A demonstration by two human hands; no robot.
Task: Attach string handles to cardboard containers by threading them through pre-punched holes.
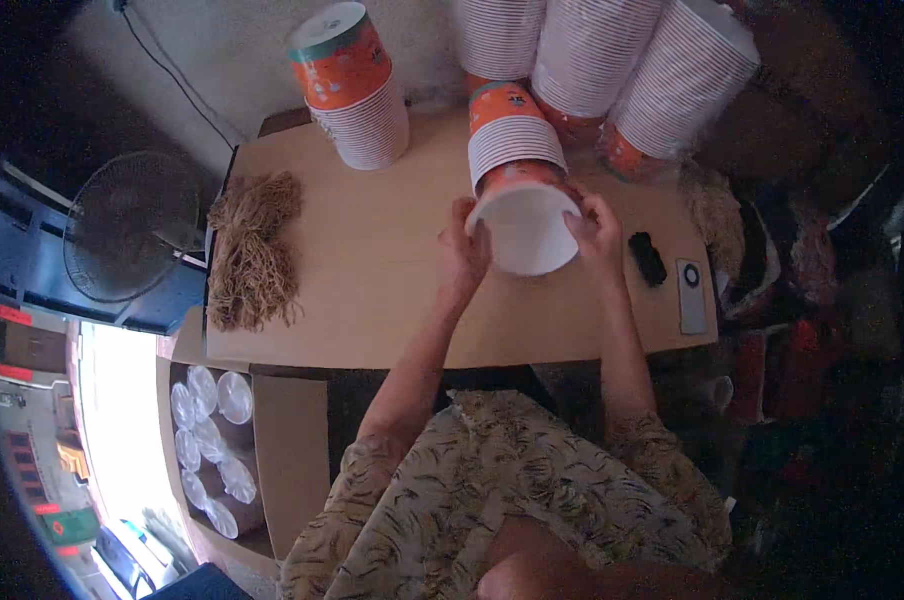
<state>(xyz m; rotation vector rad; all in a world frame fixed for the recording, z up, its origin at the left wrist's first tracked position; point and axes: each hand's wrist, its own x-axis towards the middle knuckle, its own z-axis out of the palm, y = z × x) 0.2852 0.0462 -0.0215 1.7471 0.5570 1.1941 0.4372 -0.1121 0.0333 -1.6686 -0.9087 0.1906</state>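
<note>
Between my hands, an orange paper tub [527, 230] is tilted so its white inside faces me. My left hand [462, 252] is closed on the left of the rim, and my right hand [596, 236] grips the right side. Right behind it lies or leans a short stack of the same tubs [517, 143]; I cannot tell whether the held tub touches it. Another stack of tubs [357, 95], bottoms up, stands farther left on the brown table [372, 280].
Tall tub stacks [597, 55] in clear wrap stand at the back right. Brown cord bundles [255, 250] lie at the left edge; a black object [648, 260] and a grey phone-like slab [691, 296] lie right. A fan [132, 228] and a carton of wrapped round items [212, 440] are left.
</note>
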